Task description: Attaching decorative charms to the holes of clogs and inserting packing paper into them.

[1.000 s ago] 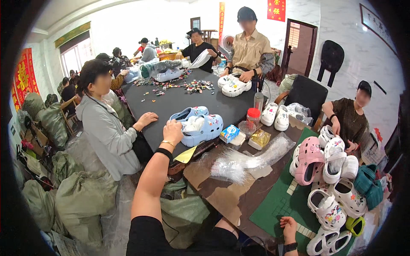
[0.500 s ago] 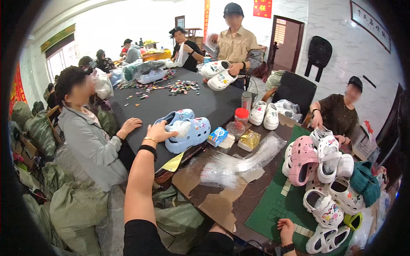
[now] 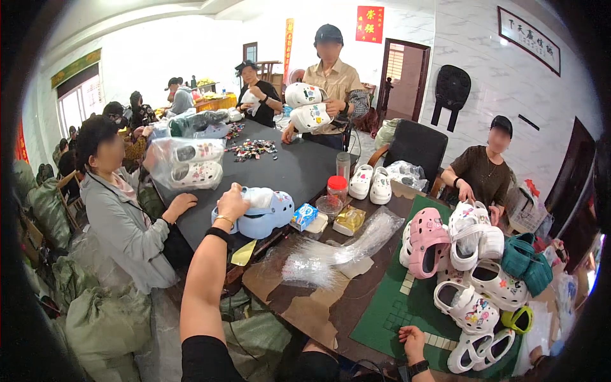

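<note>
My left hand (image 3: 233, 202) reaches across to a pair of light blue clogs (image 3: 275, 212) on the dark table. Its fingers are closed on the near left end of the pair, and white stuffing shows by the fingers. My right hand (image 3: 412, 342) rests at the near edge of the green mat (image 3: 382, 312), its fingers loosely bent and apart, with nothing visible in them. Beside it on the mat lies a heap of white clogs (image 3: 468, 309) with charms, together with a pink clog (image 3: 428, 235) and dark green clogs (image 3: 527, 262).
A bundle of clear plastic strips (image 3: 318, 258), a blue box (image 3: 304, 217) and a red-lidded jar (image 3: 337, 189) stand mid-table. White clogs (image 3: 371, 183) sit behind them. Co-workers surround the table; one holds white clogs (image 3: 309, 106). Green sacks (image 3: 108, 318) fill the floor at left.
The light blue clogs have tipped or turned under my left hand. Bagged white clogs now show by the grey-jacketed person. The person in beige has raised and turned their white pair. My view has shifted.
</note>
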Action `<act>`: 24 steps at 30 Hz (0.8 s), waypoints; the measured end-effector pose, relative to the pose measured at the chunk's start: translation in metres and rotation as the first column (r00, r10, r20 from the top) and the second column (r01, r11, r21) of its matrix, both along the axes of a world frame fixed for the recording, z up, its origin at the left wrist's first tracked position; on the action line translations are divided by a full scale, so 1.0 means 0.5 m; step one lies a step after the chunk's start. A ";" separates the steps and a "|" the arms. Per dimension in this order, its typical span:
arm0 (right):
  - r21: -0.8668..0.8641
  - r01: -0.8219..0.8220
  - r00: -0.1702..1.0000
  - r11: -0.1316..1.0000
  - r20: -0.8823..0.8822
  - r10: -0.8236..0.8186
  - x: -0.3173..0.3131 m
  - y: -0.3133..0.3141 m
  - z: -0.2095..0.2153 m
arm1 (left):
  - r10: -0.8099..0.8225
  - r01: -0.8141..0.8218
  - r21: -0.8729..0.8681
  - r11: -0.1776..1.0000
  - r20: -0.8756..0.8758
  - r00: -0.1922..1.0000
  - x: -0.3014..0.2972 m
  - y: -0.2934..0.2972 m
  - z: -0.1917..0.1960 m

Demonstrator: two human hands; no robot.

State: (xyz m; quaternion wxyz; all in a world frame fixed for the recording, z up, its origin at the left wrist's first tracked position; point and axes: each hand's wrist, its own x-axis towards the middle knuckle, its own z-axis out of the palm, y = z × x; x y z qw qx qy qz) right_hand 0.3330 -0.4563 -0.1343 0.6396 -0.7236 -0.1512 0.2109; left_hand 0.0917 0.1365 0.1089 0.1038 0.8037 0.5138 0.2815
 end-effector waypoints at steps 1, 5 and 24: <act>0.014 -0.011 1.000 1.000 0.004 0.011 -0.002 0.005 0.007 | 0.000 0.000 0.008 1.000 -0.004 1.000 -0.004 -0.009 0.015; 0.033 -0.009 0.999 0.999 0.035 0.007 -0.006 0.012 0.025 | -0.137 0.127 0.072 0.989 0.159 0.978 -0.007 -0.108 0.090; 0.206 0.219 0.974 0.954 0.016 -0.226 0.005 -0.076 -0.010 | -0.961 0.754 -0.640 0.148 0.089 0.264 0.138 -0.629 -0.114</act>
